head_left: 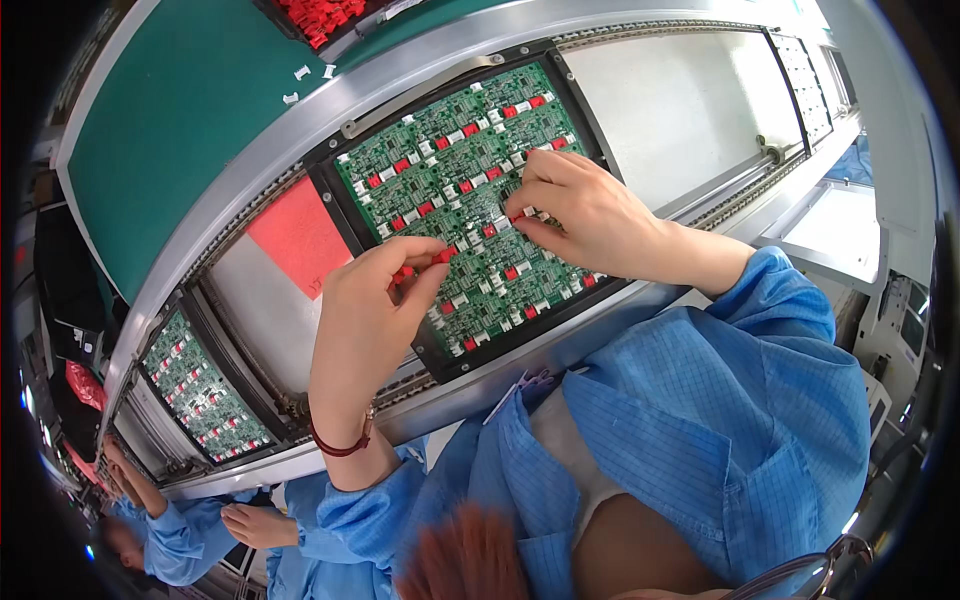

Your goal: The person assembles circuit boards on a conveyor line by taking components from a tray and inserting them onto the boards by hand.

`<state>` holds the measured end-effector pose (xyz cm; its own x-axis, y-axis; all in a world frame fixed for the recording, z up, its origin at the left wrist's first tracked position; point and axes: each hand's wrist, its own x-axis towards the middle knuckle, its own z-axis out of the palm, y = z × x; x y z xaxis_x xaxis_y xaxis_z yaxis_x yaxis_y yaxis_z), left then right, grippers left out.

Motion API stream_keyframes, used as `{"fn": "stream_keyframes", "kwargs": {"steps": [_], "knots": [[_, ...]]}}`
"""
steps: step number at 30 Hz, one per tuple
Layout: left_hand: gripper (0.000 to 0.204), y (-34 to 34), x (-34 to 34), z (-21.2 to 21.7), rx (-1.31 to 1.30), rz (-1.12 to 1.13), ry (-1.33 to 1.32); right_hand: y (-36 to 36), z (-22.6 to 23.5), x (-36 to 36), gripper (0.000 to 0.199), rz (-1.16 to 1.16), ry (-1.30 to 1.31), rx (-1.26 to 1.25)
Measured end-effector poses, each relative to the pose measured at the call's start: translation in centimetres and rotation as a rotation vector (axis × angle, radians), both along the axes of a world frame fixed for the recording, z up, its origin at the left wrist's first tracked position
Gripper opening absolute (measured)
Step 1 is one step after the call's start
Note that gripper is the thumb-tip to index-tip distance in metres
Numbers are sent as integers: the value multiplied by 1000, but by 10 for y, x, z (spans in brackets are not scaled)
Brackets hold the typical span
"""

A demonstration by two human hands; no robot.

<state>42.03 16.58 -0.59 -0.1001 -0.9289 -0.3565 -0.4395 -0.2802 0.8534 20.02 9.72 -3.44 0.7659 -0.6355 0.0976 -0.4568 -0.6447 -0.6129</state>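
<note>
Green circuit panel (466, 212), red and white connectors (470, 130), blue smock (670, 400), apparently dark-pinstriped

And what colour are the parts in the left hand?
Red; the parts show best in the head view.

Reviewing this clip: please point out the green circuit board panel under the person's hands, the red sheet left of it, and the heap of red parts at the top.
Green circuit board panel (462, 212): head view, bare green surface.
Red sheet (298, 236): head view, middle.
Heap of red parts (318, 15): head view, visible middle.

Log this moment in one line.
Left hand: holding red connectors | Right hand: fingers over circuit board panel | Panel: in black frame
</note>
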Motion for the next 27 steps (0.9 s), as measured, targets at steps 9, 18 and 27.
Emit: {"fn": "stream_keyframes", "kwargs": {"steps": [9,18,27], "knots": [[13,6,-6,-1,17,-135,-32,-9,8,-6,17,32,-57,38],[6,24,-29,-5,-226,-284,-417,-11,5,-5,19,-151,-132,-43],[6,32,-40,-10,-276,-196,-511,-9,-3,-4,17,-134,-171,-99]]}}
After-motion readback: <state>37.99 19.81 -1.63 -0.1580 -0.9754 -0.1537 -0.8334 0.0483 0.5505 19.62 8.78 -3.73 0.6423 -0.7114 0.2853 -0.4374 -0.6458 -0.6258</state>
